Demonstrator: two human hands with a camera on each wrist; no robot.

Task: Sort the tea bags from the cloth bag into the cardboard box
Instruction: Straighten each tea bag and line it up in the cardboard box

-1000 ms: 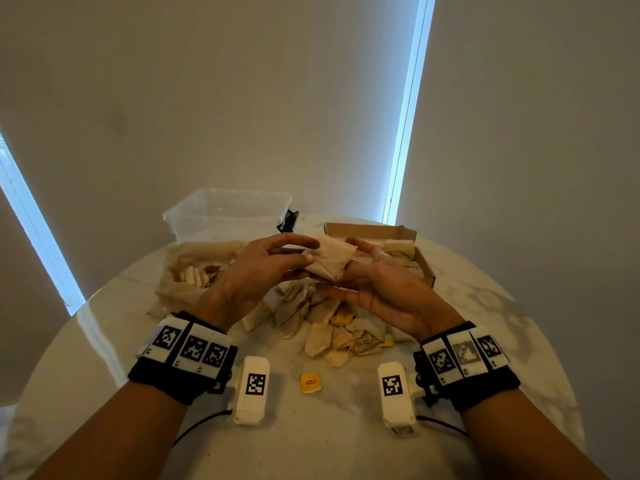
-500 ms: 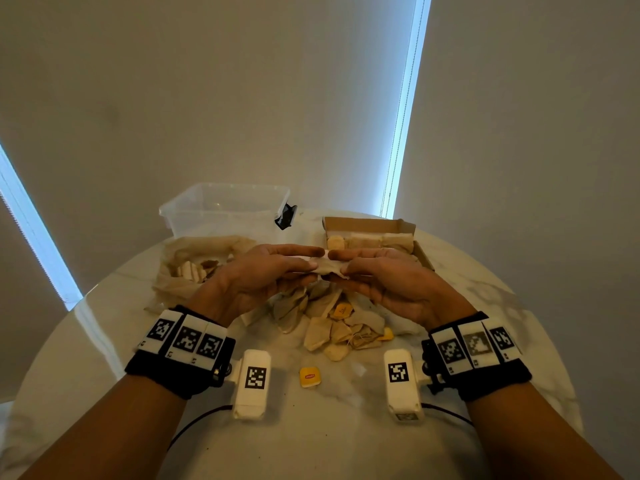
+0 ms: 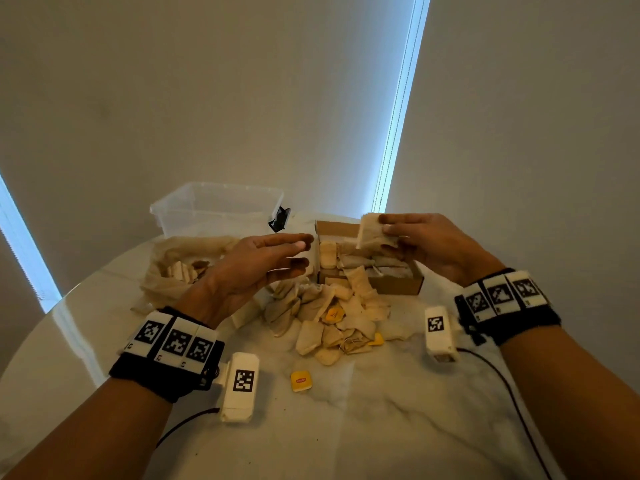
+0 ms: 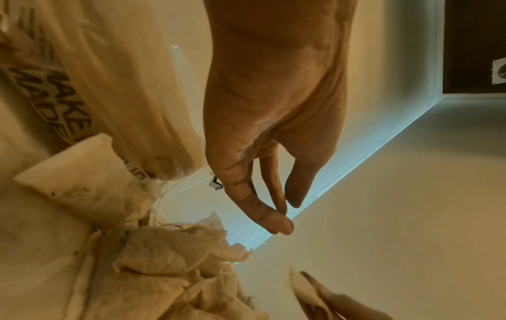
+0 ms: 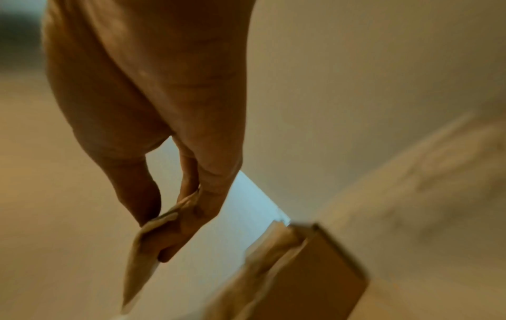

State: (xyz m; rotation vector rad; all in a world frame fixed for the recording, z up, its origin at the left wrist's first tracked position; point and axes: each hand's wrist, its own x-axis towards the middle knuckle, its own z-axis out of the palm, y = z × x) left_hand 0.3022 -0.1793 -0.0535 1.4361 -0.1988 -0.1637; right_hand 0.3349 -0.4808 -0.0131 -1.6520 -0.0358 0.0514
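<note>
My right hand (image 3: 398,233) pinches a flat beige tea bag (image 3: 372,233) between thumb and fingers, held above the open cardboard box (image 3: 394,284), which has several tea bags standing inside. The right wrist view shows the same tea bag (image 5: 145,255) in the fingers, with the box (image 5: 309,272) below. My left hand (image 3: 277,256) hovers with straight fingers and holds nothing, left of the box and above a loose pile of tea bags (image 3: 332,317). The cloth bag (image 3: 183,268) lies open at the left with tea bags in it; its printed cloth (image 4: 90,75) fills the left wrist view.
A clear plastic tub (image 3: 214,209) stands behind the cloth bag, a small black object (image 3: 280,219) beside it. A yellow tag (image 3: 302,381) lies alone on the round marble table (image 3: 381,427) near me. Cables trail from both wrist units toward the table's front.
Both hands were holding one tea bag together over the pile. Now the left hand has let go and the right hand has carried the bag right and up, over the box.
</note>
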